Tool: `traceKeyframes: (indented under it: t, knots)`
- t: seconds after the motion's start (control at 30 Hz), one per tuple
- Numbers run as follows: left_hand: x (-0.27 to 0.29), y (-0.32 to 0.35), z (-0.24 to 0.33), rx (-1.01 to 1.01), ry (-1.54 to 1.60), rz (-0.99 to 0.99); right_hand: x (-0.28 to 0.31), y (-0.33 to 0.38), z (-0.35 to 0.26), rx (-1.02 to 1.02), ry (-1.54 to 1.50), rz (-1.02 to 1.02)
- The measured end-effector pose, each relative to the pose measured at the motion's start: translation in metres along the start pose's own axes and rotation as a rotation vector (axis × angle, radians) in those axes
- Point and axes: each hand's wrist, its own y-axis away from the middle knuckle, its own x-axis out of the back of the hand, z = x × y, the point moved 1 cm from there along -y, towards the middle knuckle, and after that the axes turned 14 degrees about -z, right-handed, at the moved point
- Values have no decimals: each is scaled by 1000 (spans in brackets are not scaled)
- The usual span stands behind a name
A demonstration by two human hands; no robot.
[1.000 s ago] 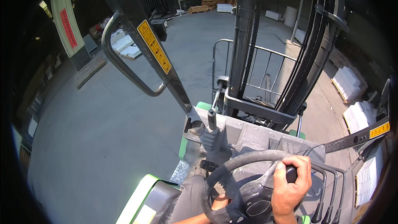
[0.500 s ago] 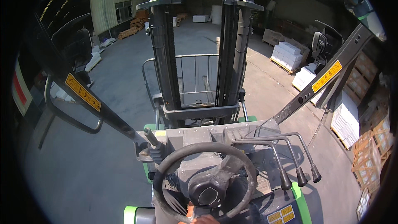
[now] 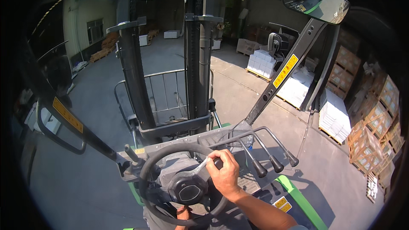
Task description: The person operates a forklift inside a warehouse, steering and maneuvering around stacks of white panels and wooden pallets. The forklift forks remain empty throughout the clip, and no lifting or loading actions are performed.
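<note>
A black steering wheel (image 3: 160, 150) with a dark round hub stands in front of me. My right hand (image 3: 225, 173) is closed around its upper right rim, thumb toward the hub, forearm coming from the lower right. Low inside the wheel, my left hand (image 3: 184, 214) shows only in part beside the bottom rim; whether it grips the rim cannot be made out. Right of the wheel are three black-knobbed control levers (image 3: 276, 163), with no hand on them. A short upright lever (image 3: 131, 153) rises at the wheel's upper left.
Ahead rises the forklift mast (image 3: 197, 64), with a metal load guard (image 3: 169, 93) behind it. A mirror (image 3: 316, 1) hangs at upper right. Stacked white blocks (image 3: 334, 116) and wooden crates (image 3: 367, 148) line the right side. Wooden pallets (image 3: 102, 52) lie by the far left wall.
My right hand has come into view and onto the wheel's rim. The view has swung right and upward, so the mast sits further left and the mirror shows more fully.
</note>
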Motion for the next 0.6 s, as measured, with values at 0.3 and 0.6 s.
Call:
traceKeyframes:
  t: [0.3,0.6]
  knots:
    - [22,48,0,-172,-210,-11,-106,-2,-143,294,-20,-135]
    - [50,63,-4,-111,-329,45,-94,189,-158,379,-59,-460]
